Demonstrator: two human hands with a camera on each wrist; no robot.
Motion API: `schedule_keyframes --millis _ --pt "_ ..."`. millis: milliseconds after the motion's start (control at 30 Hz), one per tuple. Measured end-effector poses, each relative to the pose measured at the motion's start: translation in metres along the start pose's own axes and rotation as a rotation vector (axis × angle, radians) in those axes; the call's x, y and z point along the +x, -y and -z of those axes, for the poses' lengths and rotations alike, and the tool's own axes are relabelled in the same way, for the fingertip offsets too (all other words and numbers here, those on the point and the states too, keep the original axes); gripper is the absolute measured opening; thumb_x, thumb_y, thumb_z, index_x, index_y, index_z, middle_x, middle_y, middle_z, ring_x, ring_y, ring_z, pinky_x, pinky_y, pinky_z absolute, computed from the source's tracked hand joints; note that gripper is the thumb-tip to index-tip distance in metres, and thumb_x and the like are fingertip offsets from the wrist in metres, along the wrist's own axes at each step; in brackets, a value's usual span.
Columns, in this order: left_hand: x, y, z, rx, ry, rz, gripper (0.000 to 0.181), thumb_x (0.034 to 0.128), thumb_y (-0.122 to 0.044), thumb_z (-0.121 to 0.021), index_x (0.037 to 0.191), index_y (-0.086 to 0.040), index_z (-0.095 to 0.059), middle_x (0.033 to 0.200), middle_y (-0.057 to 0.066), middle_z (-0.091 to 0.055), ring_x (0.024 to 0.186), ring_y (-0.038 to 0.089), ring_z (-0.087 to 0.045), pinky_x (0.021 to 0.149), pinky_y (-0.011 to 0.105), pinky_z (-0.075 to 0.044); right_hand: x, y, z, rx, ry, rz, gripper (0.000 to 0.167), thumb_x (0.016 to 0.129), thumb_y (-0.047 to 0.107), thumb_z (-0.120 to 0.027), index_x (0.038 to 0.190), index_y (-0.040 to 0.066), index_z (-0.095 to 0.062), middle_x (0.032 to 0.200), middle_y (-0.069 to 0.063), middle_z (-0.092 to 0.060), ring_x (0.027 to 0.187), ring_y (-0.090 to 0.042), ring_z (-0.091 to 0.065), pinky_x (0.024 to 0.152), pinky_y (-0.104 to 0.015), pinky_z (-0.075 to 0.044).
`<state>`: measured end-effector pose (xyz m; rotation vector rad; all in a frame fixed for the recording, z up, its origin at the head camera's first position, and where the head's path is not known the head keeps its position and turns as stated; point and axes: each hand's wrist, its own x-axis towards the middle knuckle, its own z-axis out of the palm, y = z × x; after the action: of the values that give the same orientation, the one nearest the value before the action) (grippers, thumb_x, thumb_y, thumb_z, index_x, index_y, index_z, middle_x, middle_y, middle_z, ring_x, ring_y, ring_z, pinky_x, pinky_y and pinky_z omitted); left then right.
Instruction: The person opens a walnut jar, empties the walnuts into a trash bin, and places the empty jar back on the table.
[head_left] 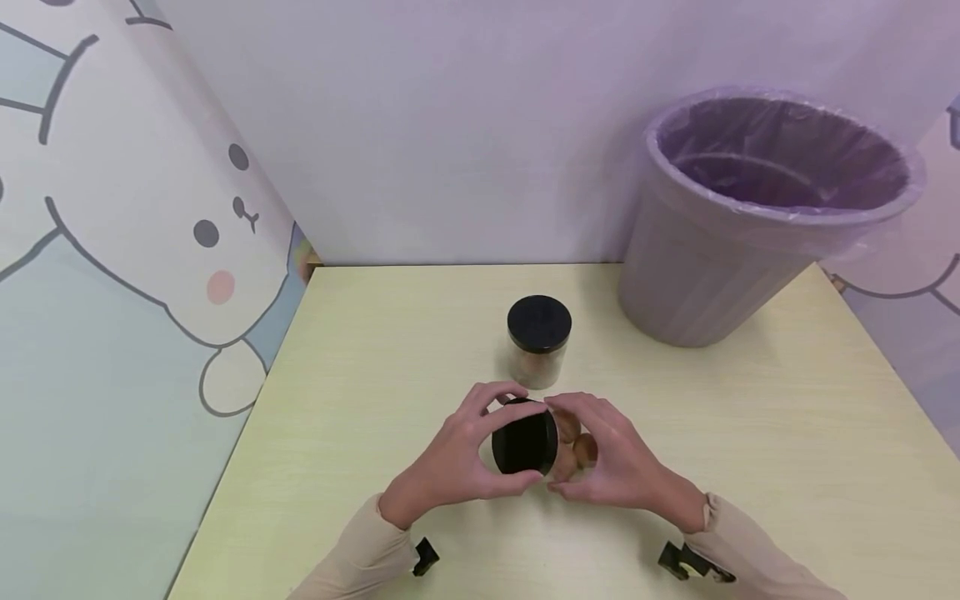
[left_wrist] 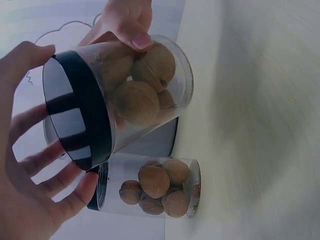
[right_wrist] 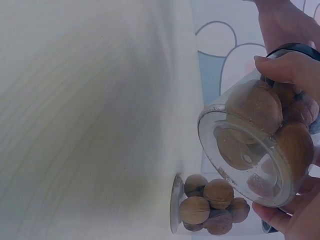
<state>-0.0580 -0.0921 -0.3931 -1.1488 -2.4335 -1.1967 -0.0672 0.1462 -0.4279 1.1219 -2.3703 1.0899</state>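
A clear jar of walnuts (left_wrist: 137, 102) is tilted on its side above the table, its black lid (head_left: 525, 439) toward the left. My left hand (head_left: 468, 454) grips the lid's rim between thumb and fingers. Around the clear body, my right hand (head_left: 618, 454) curls its thumb and fingers; in the right wrist view the jar's glass base (right_wrist: 245, 155) faces the camera. Just beyond stands a second walnut jar (head_left: 538, 342), upright with a black lid on. Its walnuts (right_wrist: 207, 205) show through the side in both wrist views.
A large grey bin (head_left: 697, 258) with a clear plastic liner stands at the back right of the pale wooden table (head_left: 360, 358). Behind the table is a plain pale wall (head_left: 420, 133), and a cartoon-printed surface (head_left: 150, 208) lies to the left.
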Motion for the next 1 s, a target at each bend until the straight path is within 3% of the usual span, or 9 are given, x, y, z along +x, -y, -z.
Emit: schedule_keyframes --millis 200,400,500,733,1000 --pt "-0.001 -0.001 -0.002 0.03 -0.028 0.051 0.064 0.0736 -0.048 -0.076 0.131 -0.027 -0.056 0.125 -0.006 -0.045 0.105 0.009 -0.042 0.075 0.025 -0.045 -0.001 0.001 0.0 -0.008 0.005 -0.002 0.091 0.051 0.036 -0.09 0.13 0.014 -0.052 0.122 0.007 -0.055 0.105 -0.01 -0.053 0.085 -0.033 -0.042" --pt "-0.001 -0.002 0.001 -0.003 0.023 0.051 0.066 0.0752 -0.046 -0.075 0.134 -0.026 -0.052 0.132 -0.005 -0.041 0.117 0.012 -0.04 0.087 0.028 -0.045 0.0 0.0 0.0 -0.004 -0.001 0.001 0.091 0.051 0.037 -0.09 0.13 0.014 -0.052 0.122 0.007 -0.055 0.104 -0.01 -0.053 0.083 -0.033 -0.042" --pt "0.0 -0.003 0.005 -0.026 0.058 0.01 0.068 0.0754 -0.04 -0.076 0.136 -0.025 -0.05 0.137 -0.002 -0.038 0.124 0.015 -0.037 0.091 0.028 -0.043 0.0 0.0 0.0 0.0 -0.002 -0.003 0.091 0.051 0.038 -0.09 0.13 0.014 -0.052 0.122 0.008 -0.055 0.103 -0.01 -0.053 0.082 -0.032 -0.042" --pt "0.003 -0.005 0.01 -0.038 0.103 -0.157 0.065 0.0728 -0.023 -0.077 0.132 -0.019 -0.052 0.141 0.006 -0.038 0.13 0.022 -0.033 0.1 0.038 -0.039 -0.001 -0.002 0.0 0.01 -0.007 0.009 0.092 0.051 0.037 -0.09 0.13 0.012 -0.052 0.123 0.006 -0.055 0.104 -0.01 -0.053 0.084 -0.029 -0.041" --pt "0.003 -0.005 0.01 -0.025 0.151 -0.188 0.062 0.0721 -0.014 -0.074 0.13 -0.019 -0.053 0.142 0.008 -0.036 0.133 0.023 -0.03 0.106 0.037 -0.032 -0.001 -0.001 0.0 0.018 -0.008 0.007 0.092 0.05 0.035 -0.09 0.131 0.015 -0.051 0.123 0.007 -0.055 0.104 -0.01 -0.053 0.084 -0.03 -0.041"
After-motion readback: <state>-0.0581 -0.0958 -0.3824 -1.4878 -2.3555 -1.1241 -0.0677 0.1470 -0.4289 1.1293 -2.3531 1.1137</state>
